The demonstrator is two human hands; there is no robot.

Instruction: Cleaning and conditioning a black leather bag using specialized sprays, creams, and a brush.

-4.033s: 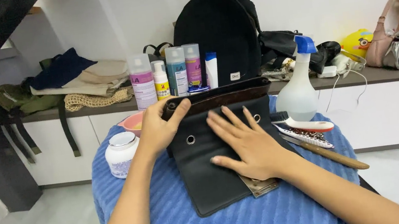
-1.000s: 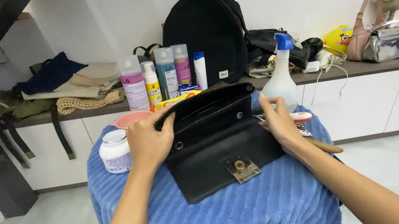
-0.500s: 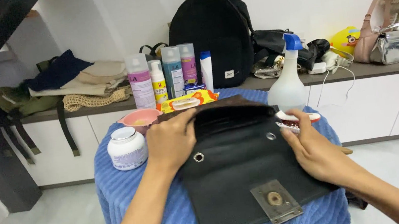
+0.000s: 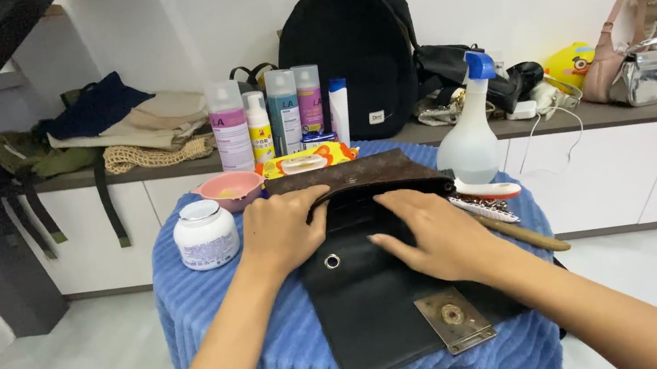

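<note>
A round worktop [image 4: 222, 342] draped in a blue ribbed cloth stands nearest the camera, on a pale floor. A black bag [image 4: 377, 296] lies open on it, its flap folded down toward the viewer with a square metal clasp plate [image 4: 454, 319] near the flap's edge and a metal ring [image 4: 332, 261] higher up. The left hand [image 4: 282, 231] rests at the bag's left upper edge, fingers curled over the brown rim of the opening and pinching it. The right hand [image 4: 437, 238] lies flat on the bag just right of centre, fingers spread and pointing left toward the opening, clamping nothing. The bag's outer face is brown with a faint pattern; its lining and flap are smooth black. Left of the bag stand a white jar [image 4: 206, 235] and a pink bowl [image 4: 229, 189]; behind it lies a yellow packet [image 4: 306, 159]. To the right are a spray bottle [image 4: 472, 137], a brush [image 4: 484, 207] and a wooden stick [image 4: 523, 233]. Farther back, a long grey shelf [image 4: 615, 114] against the white wall carries bottles [image 4: 273, 116], a black backpack [image 4: 354, 54], folded clothes [image 4: 126, 122] and a pink handbag [image 4: 604, 63].
</note>
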